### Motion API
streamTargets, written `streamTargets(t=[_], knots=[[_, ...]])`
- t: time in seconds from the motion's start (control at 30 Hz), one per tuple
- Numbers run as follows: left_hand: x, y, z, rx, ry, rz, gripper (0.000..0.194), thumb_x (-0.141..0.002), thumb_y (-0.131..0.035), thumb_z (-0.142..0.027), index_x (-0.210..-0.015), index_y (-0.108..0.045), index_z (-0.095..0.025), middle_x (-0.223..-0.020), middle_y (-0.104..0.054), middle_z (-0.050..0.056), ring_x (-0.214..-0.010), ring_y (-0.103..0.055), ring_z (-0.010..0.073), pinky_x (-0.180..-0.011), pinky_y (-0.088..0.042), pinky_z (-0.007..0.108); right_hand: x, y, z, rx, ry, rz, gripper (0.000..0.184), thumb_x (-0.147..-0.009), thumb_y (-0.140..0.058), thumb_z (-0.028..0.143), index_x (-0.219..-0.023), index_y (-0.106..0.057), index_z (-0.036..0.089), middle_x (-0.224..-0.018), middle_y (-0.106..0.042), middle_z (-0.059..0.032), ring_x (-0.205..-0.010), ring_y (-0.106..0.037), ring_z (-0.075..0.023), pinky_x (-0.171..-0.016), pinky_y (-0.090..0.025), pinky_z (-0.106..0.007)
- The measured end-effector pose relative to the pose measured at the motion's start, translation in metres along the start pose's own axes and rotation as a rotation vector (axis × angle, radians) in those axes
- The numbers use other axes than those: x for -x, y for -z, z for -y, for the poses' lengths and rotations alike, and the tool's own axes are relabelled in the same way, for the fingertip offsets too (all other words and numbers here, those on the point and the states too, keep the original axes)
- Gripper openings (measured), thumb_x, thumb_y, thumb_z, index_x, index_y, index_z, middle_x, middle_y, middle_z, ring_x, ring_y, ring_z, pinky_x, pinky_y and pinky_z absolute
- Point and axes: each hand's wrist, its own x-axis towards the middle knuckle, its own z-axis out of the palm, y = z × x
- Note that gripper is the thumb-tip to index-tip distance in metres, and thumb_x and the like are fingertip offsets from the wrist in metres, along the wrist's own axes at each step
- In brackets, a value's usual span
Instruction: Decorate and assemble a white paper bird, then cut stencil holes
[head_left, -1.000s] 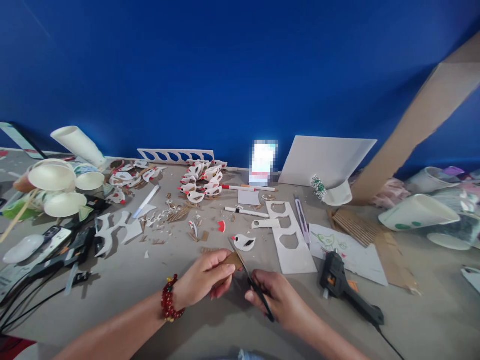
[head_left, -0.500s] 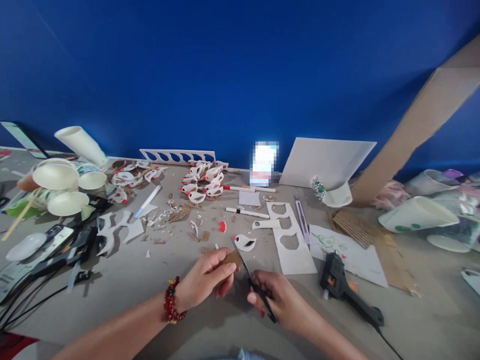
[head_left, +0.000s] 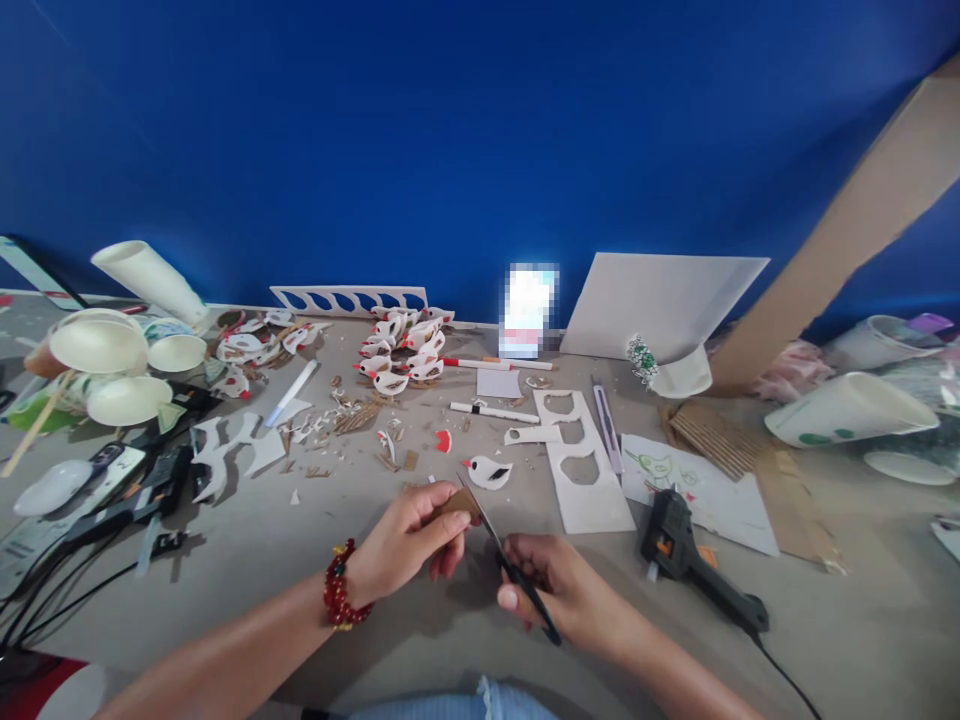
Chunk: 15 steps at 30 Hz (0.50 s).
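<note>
Between the thumb and fingers of my left hand [head_left: 416, 540] is a small piece of brown cardboard [head_left: 459, 503]. My right hand [head_left: 551, 580] is closed round the black handles of a pair of scissors [head_left: 517, 575]. The scissor blades point up and left, against the right edge of the cardboard. Just beyond my hands a white bird cutout [head_left: 490, 472] with a red beak and a black wing mark lies flat on the table. A red scrap [head_left: 445, 440] lies to its upper left.
Several finished bird cutouts [head_left: 405, 350] cluster at the back. Right of the bird is a white foam sheet [head_left: 589, 480] with cut holes, then a craft knife [head_left: 607, 425] and a glue gun [head_left: 697, 560]. Paper cups [head_left: 101, 340] and cables crowd the left; cardboard scraps [head_left: 360, 415] litter the middle.
The view has shifted slightly. My left hand keeps its grip on the cardboard, which is turned a little, and the scissors stay at its right edge.
</note>
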Motion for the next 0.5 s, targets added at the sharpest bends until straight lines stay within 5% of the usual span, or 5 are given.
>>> streamTargets(t=[0.5], knots=[[-0.0012,0.0012,-0.0039,-0.005,0.011,-0.004,0.027,-0.090,-0.050,-0.041,-0.078,-0.049,-0.016,-0.050,-0.054,-0.004,-0.042,-0.046,0.0072,-0.042,-0.036,0.017,-0.0009,-0.0003,-0.0008,0.115,0.007,-0.050,0.060,-0.072,-0.050,0.079,-0.064,-0.038,0.020,-0.054,-0.039,0.0055,-0.050,-0.036,-0.0084,-0.044,-0.025,-0.021]])
